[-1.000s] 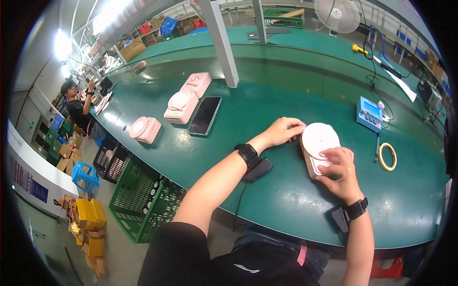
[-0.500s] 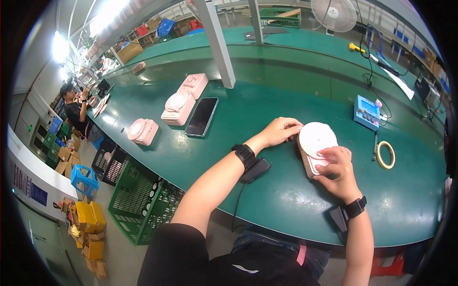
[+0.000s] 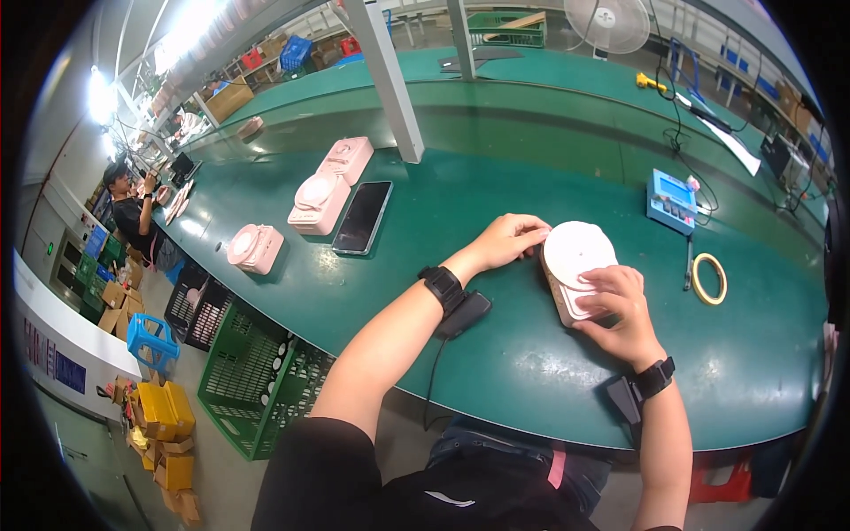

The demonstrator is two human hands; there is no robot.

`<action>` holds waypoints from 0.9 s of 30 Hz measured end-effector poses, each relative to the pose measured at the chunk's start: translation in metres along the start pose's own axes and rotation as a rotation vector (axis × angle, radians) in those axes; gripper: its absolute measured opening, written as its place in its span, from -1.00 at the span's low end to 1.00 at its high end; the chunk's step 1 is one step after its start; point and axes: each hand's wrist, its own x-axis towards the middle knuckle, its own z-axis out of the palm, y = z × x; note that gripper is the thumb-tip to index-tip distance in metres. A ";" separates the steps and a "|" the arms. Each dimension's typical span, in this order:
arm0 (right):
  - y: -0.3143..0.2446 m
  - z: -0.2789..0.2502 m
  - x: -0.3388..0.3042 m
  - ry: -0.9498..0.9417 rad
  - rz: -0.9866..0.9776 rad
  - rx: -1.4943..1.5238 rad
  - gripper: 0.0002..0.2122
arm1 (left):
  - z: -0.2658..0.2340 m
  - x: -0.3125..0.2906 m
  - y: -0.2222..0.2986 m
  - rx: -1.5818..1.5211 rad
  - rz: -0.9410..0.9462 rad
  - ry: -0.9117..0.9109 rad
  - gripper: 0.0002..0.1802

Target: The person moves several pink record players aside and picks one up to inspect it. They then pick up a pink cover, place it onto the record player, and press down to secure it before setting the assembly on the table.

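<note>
A pale pink, box-shaped device like a small record player (image 3: 565, 299), with a round white disc (image 3: 580, 255) on top, lies on the green table in front of me. My left hand (image 3: 512, 241) has its fingers bent together against the device's far left edge, fingertips partly hidden. Around the near right end my right hand (image 3: 622, 311) is closed, thumb at the near edge and fingers over the top beside the disc. Black straps with small dark boxes sit on both wrists. Left of my hands are similar pink devices (image 3: 255, 249) and a dark-screened phone (image 3: 363, 218).
A blue instrument with a screen (image 3: 671, 202) and a roll of tape (image 3: 709, 279) lie to the right, a thin dark tool (image 3: 688, 263) between them. A grey post (image 3: 390, 88) rises at the back. Green crates (image 3: 252, 376) stand below the left edge; another person (image 3: 133, 208) is far left.
The whole view has shifted slightly, so the scene sits a little farther left. Both hands keep much the same hold on the device.
</note>
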 end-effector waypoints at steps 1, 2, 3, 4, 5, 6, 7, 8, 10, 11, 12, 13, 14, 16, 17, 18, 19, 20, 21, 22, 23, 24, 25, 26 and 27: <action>0.000 0.000 0.000 0.000 0.002 -0.001 -0.70 | 0.001 -0.001 0.000 0.000 -0.007 0.002 -0.67; 0.000 0.001 0.001 0.001 0.001 -0.001 -0.70 | 0.001 -0.002 0.000 0.000 -0.014 0.005 -0.67; 0.000 0.001 0.002 0.003 -0.001 -0.001 -0.69 | 0.001 -0.002 0.001 -0.001 -0.014 0.003 -0.67; 0.000 0.002 0.002 0.004 -0.003 0.000 -0.69 | 0.001 -0.003 0.001 0.003 -0.014 0.004 -0.67; 0.000 0.002 0.001 0.006 0.000 -0.004 -0.69 | 0.000 -0.001 0.002 0.009 -0.012 0.002 -0.67; 0.000 0.001 0.001 0.003 0.005 -0.003 -0.69 | 0.000 -0.001 0.002 0.014 -0.010 0.001 -0.67; 0.000 0.001 0.001 0.000 0.010 -0.002 -0.68 | 0.000 -0.001 0.002 0.014 -0.008 -0.003 -0.67; -0.001 0.001 0.000 -0.002 0.016 0.000 -0.67 | 0.000 -0.001 0.002 0.014 -0.015 0.006 -0.68; -0.005 0.002 0.002 0.011 0.023 -0.022 -0.67 | 0.002 -0.003 0.002 0.011 -0.031 0.018 -0.68; -0.008 0.002 0.003 0.022 0.027 -0.040 -0.66 | 0.002 -0.003 0.002 0.007 -0.033 0.006 -0.68; -0.011 0.001 0.002 0.032 0.040 -0.062 -0.65 | 0.002 -0.002 0.003 0.018 -0.044 0.000 -0.67; -0.010 0.003 0.000 0.034 0.062 -0.069 -0.65 | 0.001 -0.001 0.004 0.029 -0.055 -0.009 -0.66; -0.007 0.007 -0.001 0.047 0.051 -0.061 -0.65 | 0.002 -0.002 0.004 0.040 -0.066 -0.019 -0.66; -0.001 0.008 -0.002 0.081 0.024 -0.061 -0.65 | 0.002 -0.001 0.007 0.040 -0.062 -0.021 -0.66; 0.000 0.008 -0.001 0.086 0.041 -0.069 -0.65 | -0.001 -0.003 0.007 0.051 -0.068 0.010 -0.67; 0.001 0.009 0.000 0.086 0.024 -0.051 -0.66 | -0.002 -0.004 0.006 0.044 -0.067 -0.011 -0.67; 0.001 0.009 0.000 0.086 0.007 -0.033 -0.67 | -0.002 -0.004 0.004 0.050 -0.072 0.004 -0.67; 0.002 0.009 -0.001 0.084 -0.010 -0.016 -0.68 | -0.002 -0.003 0.003 0.055 -0.075 0.020 -0.67; 0.003 0.008 -0.003 0.086 0.007 -0.026 -0.68 | 0.000 -0.003 0.002 0.047 -0.073 0.001 -0.67; 0.004 0.008 -0.003 0.083 0.001 -0.018 -0.69 | -0.001 -0.002 0.003 0.049 -0.074 -0.002 -0.67; 0.004 0.007 -0.004 0.080 -0.006 -0.011 -0.70 | -0.001 0.000 0.004 0.051 -0.075 -0.004 -0.66; 0.004 0.006 -0.004 0.076 -0.014 -0.003 -0.71 | 0.000 0.001 0.004 0.054 -0.076 -0.006 -0.65; 0.004 0.007 -0.004 0.078 -0.009 -0.004 -0.71 | -0.001 0.000 0.004 0.052 -0.077 -0.011 -0.65; 0.003 0.008 -0.003 0.079 -0.009 -0.001 -0.71 | -0.001 -0.001 0.005 0.054 -0.073 -0.004 -0.65; 0.002 0.008 -0.003 0.080 -0.011 0.002 -0.71 | -0.001 -0.002 0.004 0.056 -0.070 0.005 -0.64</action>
